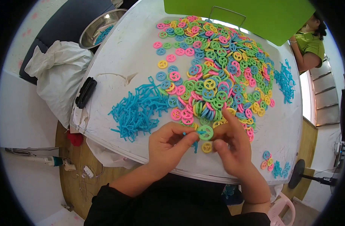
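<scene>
My left hand point(168, 146) pinches a thin blue plastic piece point(185, 133) between thumb and fingers. A small green spoked wheel point(205, 132) sits at its fingertips, with blue showing at the wheel's hub. Another blue piece point(195, 147) shows just below those fingers; whether it is held I cannot tell. My right hand point(234, 148) is at the wheel's right edge, thumb and fingers apart and the index finger raised. Under the wheel, a yellow wheel point(206, 147) lies on the white table point(142, 153). Beyond my hands spreads a big heap of pink, green, blue and yellow wheels point(221, 75).
Blue pieces lie piled at left point(138, 109) and far right point(285, 81). A metal bowl point(101, 30), white sack point(59, 75) and black object point(86, 92) are at left. Several wheels point(270, 162) lie near right. A green board point(240, 17) stands behind; another person point(309, 47) is at right.
</scene>
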`<state>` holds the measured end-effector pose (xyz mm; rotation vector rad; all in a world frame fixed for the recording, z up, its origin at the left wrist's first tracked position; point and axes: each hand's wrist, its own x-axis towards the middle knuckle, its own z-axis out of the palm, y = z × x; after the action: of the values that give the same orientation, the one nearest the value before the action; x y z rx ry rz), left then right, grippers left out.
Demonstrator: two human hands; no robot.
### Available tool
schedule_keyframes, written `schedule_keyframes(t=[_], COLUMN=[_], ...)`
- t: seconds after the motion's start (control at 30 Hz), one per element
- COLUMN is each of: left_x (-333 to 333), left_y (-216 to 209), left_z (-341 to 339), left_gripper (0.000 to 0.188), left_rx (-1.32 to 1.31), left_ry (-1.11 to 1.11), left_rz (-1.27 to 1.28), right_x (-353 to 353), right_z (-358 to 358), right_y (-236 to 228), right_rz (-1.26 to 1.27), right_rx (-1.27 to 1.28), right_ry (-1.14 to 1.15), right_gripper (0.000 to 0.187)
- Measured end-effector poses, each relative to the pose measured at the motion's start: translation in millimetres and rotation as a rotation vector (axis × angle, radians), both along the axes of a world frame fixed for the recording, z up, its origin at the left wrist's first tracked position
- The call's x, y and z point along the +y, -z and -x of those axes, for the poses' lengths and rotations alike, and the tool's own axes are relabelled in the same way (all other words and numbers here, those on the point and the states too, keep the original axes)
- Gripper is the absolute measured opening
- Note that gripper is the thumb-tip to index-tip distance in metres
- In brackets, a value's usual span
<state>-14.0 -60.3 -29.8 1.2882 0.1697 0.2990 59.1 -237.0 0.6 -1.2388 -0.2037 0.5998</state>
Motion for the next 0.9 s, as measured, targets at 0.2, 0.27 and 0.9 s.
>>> schedule_keyframes(t=[0.2,0.27,0.9], left_x=[6.3,8.9,32.9], left_y=[-0.1,-1.0,-7.4], left_z=[-4.0,-2.3,2.1], left_gripper=[0.008,0.008,0.030], left_rx=[0.119,0.137,-0.093], left_ry=[0.053,0.073,0.007], left_rz=[0.145,0.085,-0.648], right_x=[8.0,5.9,-0.2], right_z=[4.0,4.6,-12.3], right_y=[-5.0,2.5,13.7], right_rz=[0.533,0.513,0.727], right_rx=[-1.653,-1.694,-0.938], right_ry=[-0.274,-0.208,-0.123], right_gripper=[0.041,0.036,0.035])
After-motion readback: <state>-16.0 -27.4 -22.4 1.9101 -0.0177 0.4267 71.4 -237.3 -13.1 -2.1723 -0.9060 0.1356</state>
